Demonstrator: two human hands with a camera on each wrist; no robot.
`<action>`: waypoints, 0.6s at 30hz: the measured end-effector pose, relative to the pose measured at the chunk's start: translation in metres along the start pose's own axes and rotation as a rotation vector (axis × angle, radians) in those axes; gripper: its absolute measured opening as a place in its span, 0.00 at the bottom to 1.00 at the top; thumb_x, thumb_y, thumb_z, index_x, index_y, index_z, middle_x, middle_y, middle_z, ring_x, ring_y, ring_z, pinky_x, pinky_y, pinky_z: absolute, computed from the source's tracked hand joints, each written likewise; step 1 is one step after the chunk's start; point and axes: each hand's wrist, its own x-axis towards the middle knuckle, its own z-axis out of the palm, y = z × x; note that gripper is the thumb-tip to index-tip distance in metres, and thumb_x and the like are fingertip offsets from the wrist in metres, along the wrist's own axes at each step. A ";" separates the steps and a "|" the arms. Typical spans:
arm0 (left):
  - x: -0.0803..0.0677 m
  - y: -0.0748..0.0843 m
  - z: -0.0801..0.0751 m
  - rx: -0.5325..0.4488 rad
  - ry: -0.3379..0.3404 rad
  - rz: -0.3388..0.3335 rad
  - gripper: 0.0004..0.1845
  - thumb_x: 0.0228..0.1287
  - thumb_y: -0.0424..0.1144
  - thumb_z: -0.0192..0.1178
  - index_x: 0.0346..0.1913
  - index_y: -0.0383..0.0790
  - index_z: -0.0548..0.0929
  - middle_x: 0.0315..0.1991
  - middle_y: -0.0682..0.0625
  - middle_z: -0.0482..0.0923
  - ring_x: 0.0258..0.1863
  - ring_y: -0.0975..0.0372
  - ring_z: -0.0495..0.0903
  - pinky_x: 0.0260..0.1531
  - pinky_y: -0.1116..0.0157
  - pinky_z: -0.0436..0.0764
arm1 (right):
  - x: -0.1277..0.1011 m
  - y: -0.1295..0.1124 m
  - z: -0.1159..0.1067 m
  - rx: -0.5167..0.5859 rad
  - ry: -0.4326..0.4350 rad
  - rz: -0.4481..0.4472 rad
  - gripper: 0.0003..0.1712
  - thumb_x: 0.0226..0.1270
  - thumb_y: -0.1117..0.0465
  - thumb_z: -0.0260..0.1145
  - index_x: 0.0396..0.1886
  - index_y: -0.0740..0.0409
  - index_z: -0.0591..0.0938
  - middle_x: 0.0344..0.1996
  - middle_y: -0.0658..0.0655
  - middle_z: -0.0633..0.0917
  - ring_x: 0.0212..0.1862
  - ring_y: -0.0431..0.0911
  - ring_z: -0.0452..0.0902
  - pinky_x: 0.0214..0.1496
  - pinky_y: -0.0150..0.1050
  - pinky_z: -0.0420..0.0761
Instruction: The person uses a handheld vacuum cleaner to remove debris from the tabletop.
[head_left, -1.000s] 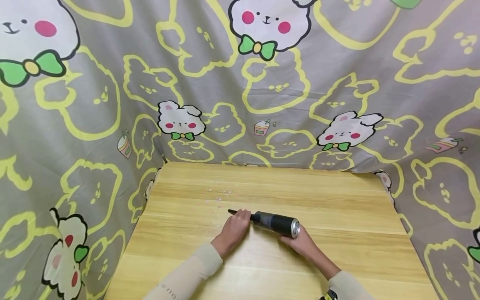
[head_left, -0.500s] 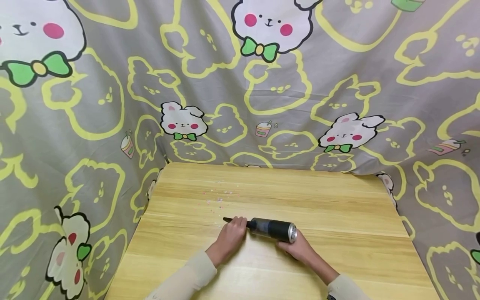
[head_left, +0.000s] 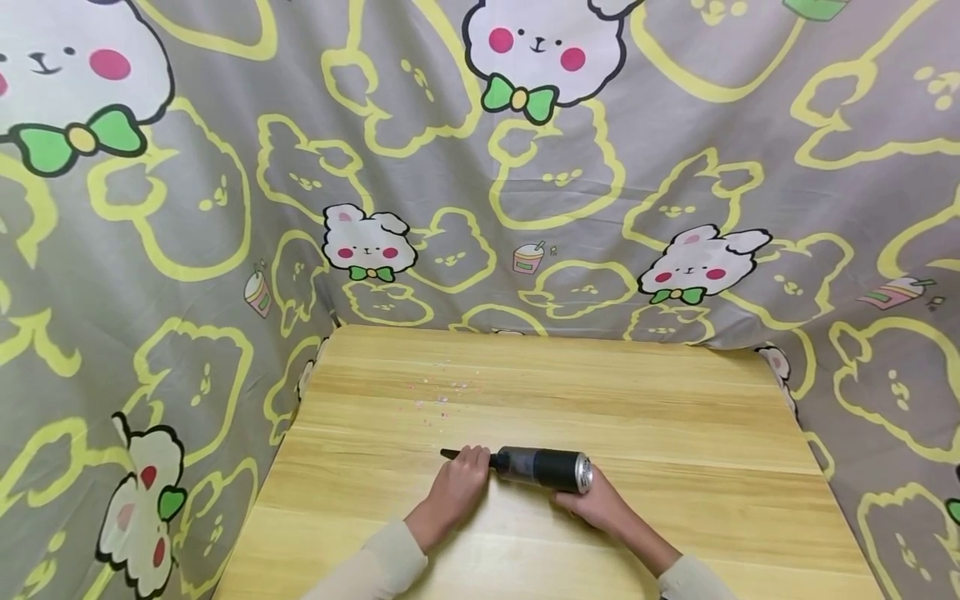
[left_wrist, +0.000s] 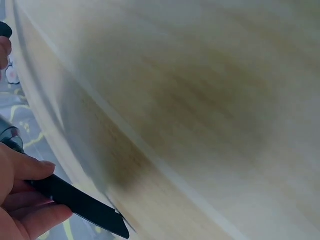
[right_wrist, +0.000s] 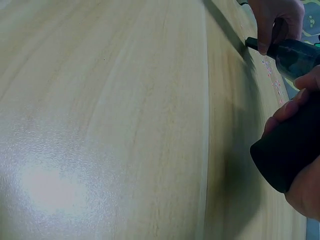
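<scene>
A black handheld vacuum cleaner (head_left: pixel 551 468) with a smoky clear front and a silver rear end is held above the wooden table. My left hand (head_left: pixel 461 483) grips its narrow black nozzle (left_wrist: pixel 82 204); in the left wrist view thumb and fingers pinch it, and the slanted tip sticks out beyond them. My right hand (head_left: pixel 596 500) holds the vacuum by its thick black handle (right_wrist: pixel 290 142), fingers curled round it in the right wrist view. Small pink and white bits (head_left: pixel 442 400) lie scattered on the table, beyond the nozzle tip.
The light wooden table (head_left: pixel 637 392) reaches back to a grey curtain (head_left: pixel 450 167) with cartoon rabbits and yellow outlines. This curtain also hangs along both sides of the table.
Both hands have moved the vacuum cleaner toward the person and slightly left. Its nozzle tip is now farther from most of the scattered bits. My grip looks the same.
</scene>
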 end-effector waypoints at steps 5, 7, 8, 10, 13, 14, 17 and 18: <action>-0.007 0.000 -0.002 0.005 0.020 0.001 0.13 0.68 0.23 0.49 0.39 0.33 0.86 0.32 0.46 0.88 0.30 0.60 0.89 0.28 0.71 0.90 | -0.001 -0.001 0.003 0.011 -0.018 -0.009 0.29 0.56 0.68 0.77 0.56 0.72 0.77 0.35 0.59 0.85 0.22 0.38 0.78 0.23 0.36 0.84; -0.009 -0.001 -0.003 -0.002 0.018 -0.001 0.07 0.60 0.24 0.60 0.39 0.32 0.85 0.32 0.46 0.88 0.30 0.60 0.89 0.30 0.71 0.91 | -0.001 -0.001 0.005 0.010 -0.020 -0.012 0.30 0.56 0.68 0.77 0.57 0.72 0.77 0.36 0.60 0.86 0.22 0.38 0.78 0.24 0.36 0.85; -0.010 -0.002 -0.003 -0.006 0.019 -0.001 0.08 0.56 0.24 0.63 0.39 0.32 0.85 0.32 0.45 0.88 0.31 0.60 0.89 0.31 0.70 0.91 | -0.001 -0.001 0.006 0.003 -0.016 -0.019 0.30 0.55 0.68 0.77 0.57 0.72 0.78 0.37 0.61 0.86 0.24 0.37 0.79 0.26 0.35 0.86; -0.012 -0.004 -0.004 -0.013 0.020 -0.007 0.09 0.54 0.24 0.64 0.39 0.32 0.86 0.33 0.45 0.88 0.31 0.59 0.90 0.33 0.69 0.92 | 0.000 -0.001 0.009 -0.025 -0.004 -0.037 0.30 0.54 0.67 0.78 0.57 0.71 0.78 0.41 0.61 0.87 0.30 0.35 0.81 0.34 0.33 0.87; -0.016 -0.007 -0.004 -0.024 0.032 -0.019 0.12 0.67 0.22 0.51 0.39 0.31 0.86 0.33 0.44 0.89 0.32 0.58 0.90 0.32 0.69 0.92 | 0.001 -0.002 0.015 -0.082 0.016 -0.068 0.29 0.53 0.66 0.79 0.55 0.68 0.81 0.44 0.60 0.89 0.39 0.33 0.82 0.46 0.30 0.86; -0.017 -0.008 -0.005 -0.024 0.038 -0.024 0.17 0.70 0.22 0.44 0.38 0.31 0.86 0.33 0.44 0.89 0.31 0.58 0.90 0.30 0.69 0.91 | 0.002 -0.002 0.017 -0.099 0.021 -0.078 0.29 0.52 0.66 0.79 0.55 0.67 0.82 0.45 0.60 0.89 0.42 0.33 0.82 0.49 0.30 0.85; -0.021 -0.011 -0.005 -0.029 0.054 -0.037 0.27 0.74 0.22 0.32 0.38 0.31 0.87 0.33 0.43 0.90 0.31 0.57 0.91 0.29 0.68 0.91 | 0.005 -0.004 0.023 -0.128 0.018 -0.101 0.28 0.52 0.66 0.80 0.54 0.65 0.83 0.45 0.59 0.90 0.43 0.34 0.84 0.52 0.30 0.85; -0.022 -0.013 -0.005 -0.030 0.057 -0.043 0.26 0.73 0.21 0.33 0.38 0.31 0.87 0.33 0.43 0.89 0.31 0.57 0.90 0.27 0.69 0.91 | 0.006 -0.004 0.024 -0.137 0.016 -0.110 0.27 0.52 0.65 0.80 0.53 0.65 0.83 0.45 0.59 0.90 0.43 0.34 0.84 0.53 0.30 0.86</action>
